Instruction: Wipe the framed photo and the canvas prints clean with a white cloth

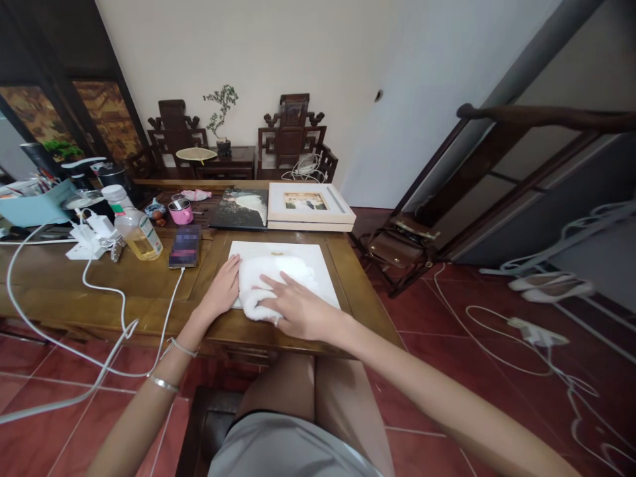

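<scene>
A white flat board (320,265) lies on the wooden table near its front edge. On top of it is a folded, fluffy white towel (256,268). My right hand (293,301) presses on the towel, some fingers spread over it and others curled into its front fold. My left hand (226,285) rests at the board's left edge beside the towel, its fingers stretched out and touching the edge. A small gold-coloured mark shows on the board above the towel; the towel hides much of the board's middle.
Behind the board lie a boxed picture frame (311,205) and a dark photo panel (241,209). Leftward are a phone (185,246) on a charging cable, a bottle (136,228), a pink mug (181,211) and a power strip (89,242). A wooden chair (397,255) stands at right.
</scene>
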Available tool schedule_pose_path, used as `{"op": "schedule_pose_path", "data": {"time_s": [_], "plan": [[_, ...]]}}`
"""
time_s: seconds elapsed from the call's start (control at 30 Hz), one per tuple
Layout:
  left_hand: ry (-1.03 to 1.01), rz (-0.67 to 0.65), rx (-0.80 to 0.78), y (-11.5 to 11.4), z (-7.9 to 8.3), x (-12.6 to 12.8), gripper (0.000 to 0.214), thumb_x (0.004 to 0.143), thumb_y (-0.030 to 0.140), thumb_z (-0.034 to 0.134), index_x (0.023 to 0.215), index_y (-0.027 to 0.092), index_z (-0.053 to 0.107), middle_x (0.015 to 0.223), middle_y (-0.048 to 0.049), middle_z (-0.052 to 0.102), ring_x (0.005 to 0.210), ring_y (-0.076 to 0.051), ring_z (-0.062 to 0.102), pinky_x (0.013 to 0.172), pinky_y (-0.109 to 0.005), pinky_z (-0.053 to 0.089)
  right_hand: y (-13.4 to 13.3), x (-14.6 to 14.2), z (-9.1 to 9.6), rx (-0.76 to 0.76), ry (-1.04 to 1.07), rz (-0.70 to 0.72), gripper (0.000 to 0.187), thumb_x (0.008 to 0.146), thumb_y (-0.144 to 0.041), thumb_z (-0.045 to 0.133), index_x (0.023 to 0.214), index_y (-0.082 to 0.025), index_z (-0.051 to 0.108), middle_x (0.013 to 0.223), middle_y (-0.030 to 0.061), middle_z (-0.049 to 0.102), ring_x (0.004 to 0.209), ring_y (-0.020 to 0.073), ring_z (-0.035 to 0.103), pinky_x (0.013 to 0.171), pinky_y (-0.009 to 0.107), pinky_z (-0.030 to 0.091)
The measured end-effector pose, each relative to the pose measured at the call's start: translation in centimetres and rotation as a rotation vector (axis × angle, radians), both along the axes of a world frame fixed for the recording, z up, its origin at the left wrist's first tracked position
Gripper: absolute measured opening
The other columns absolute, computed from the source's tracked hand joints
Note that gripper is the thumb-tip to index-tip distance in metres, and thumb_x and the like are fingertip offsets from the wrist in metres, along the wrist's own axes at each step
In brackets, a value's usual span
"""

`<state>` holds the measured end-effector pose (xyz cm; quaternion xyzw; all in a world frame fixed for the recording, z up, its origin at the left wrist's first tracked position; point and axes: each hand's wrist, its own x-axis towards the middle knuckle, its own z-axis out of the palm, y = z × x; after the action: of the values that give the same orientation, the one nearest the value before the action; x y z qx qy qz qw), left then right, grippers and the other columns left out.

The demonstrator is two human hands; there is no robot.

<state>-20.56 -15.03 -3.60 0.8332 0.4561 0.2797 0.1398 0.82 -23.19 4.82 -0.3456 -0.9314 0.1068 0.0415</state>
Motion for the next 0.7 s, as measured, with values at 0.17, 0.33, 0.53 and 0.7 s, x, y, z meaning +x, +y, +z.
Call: {"op": "schedule_pose_path", "data": {"time_s": [0.17,0.33,0.53,0.7], "plan": [[-0.012,0.012,0.02,0.2,-0.3,-0.1,0.047,0.093,0.026,0.03,0.135,0.011,0.046,0.146,-0.0147,0.041,0.139,-0.024,0.032,0.116,-0.047,0.025,3.8,0.3,-1.2,0.063,0.044,-0.08,0.042,0.08,-0.01,0.049,0.121,-0.014,0.06,0.132,0.0185,0.055,0.139,0.0274,0.027,0.111,0.054,0.02],[-0.018,0.022,-0.022,0.0,0.1,0.1,0.048,0.092,0.026,0.031,0.134,0.008,0.047,0.146,-0.0165,0.04,0.139,-0.024,0.031,0.116,-0.045,0.024,7.1,-0.2,-1.9,0.134,0.011,-0.18,0.04,0.082,-0.013,0.048,0.12,-0.012,0.06,0.13,0.0189,0.056,0.138,0.0284,0.03,0.11,0.053,0.021],[-0.189,0.105,-0.115,-0.7,1.2,0.4,0.055,0.094,0.034,0.03,0.141,0.007,0.036,0.145,-0.0169,0.041,0.135,-0.023,0.039,0.115,-0.042,0.027,5.4,-2.4,-1.8,0.16,-0.05,-0.176,0.039,0.082,-0.016,0.051,0.12,-0.015,0.061,0.144,0.014,0.043,0.139,0.0353,0.023,0.107,0.063,0.019],[-0.406,0.199,-0.162,-1.1,2.2,0.6,0.058,0.097,0.045,0.021,0.138,0.01,0.042,0.144,-0.0126,0.045,0.135,-0.021,0.04,0.114,-0.038,0.027,1.2,-3.5,-1.7,0.138,-0.005,0.005,0.038,0.082,-0.017,0.051,0.119,-0.016,0.062,0.146,0.0124,0.042,0.14,0.0351,0.02,0.109,0.063,0.015]]}}
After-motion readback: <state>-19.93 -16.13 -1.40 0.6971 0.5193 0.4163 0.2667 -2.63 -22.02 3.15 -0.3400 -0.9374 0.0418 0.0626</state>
